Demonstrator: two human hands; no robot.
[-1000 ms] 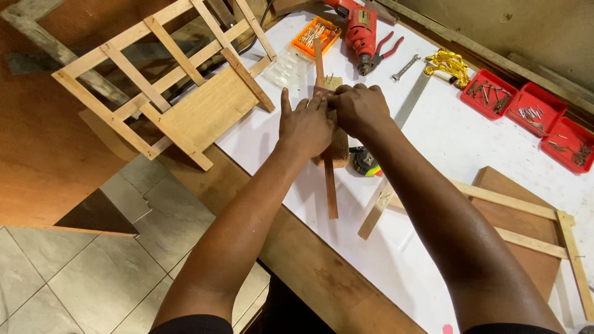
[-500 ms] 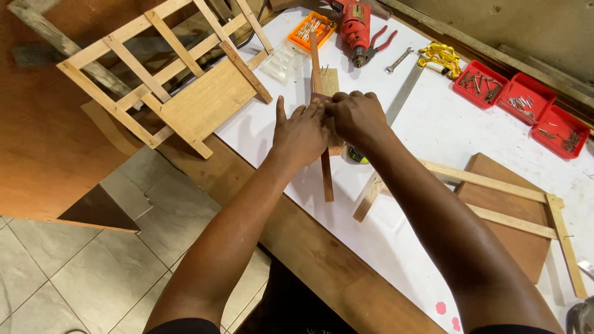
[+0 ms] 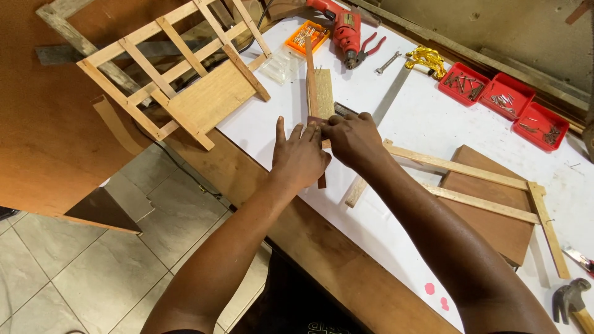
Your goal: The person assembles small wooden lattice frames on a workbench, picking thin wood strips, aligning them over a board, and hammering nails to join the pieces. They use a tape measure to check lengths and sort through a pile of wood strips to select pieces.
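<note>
Since the frame half a second earlier, both hands are sitting a little nearer the table's front edge, and the dark wooden strip [image 3: 314,93] between them is looking unchanged in its lie.

Working left to right: a slatted wooden frame [image 3: 176,68] with a plywood panel is lying at the far left corner, overhanging the white table [image 3: 396,235] edge. A clear plastic box [image 3: 279,65] is resting just beside it, with an orange bit case [image 3: 307,37] behind.

The left hand [image 3: 300,154] is lying with fingers stretched forward and mostly flat, fingertips [image 3: 309,130] pressing onto the dark wooden strip where it crosses a short pale wood block [image 3: 323,93]. The strip is running away from the person, its near end showing below the left hand and its far end reaching toward the orange case.

The right hand [image 3: 352,139] is curling, knuckles raised, fingers pinching in at the same spot on the strip (whatever small item they may be gripping is hidden, so I cannot tell).

Further right, a red power drill [image 3: 345,28], red-handled pliers [image 3: 370,46] and a small spanner [image 3: 387,62] are lying at the back. A metal ruler [image 3: 391,93] is running diagonally beside a yellow clamp [image 3: 426,59]. Three red trays [image 3: 504,102] of nails are sitting near the wall. A brown board [image 3: 489,216] with pale battens [image 3: 461,167] laid across it is occupying the right side, and a hammer [image 3: 572,300] is showing at the lower right corner.
</note>
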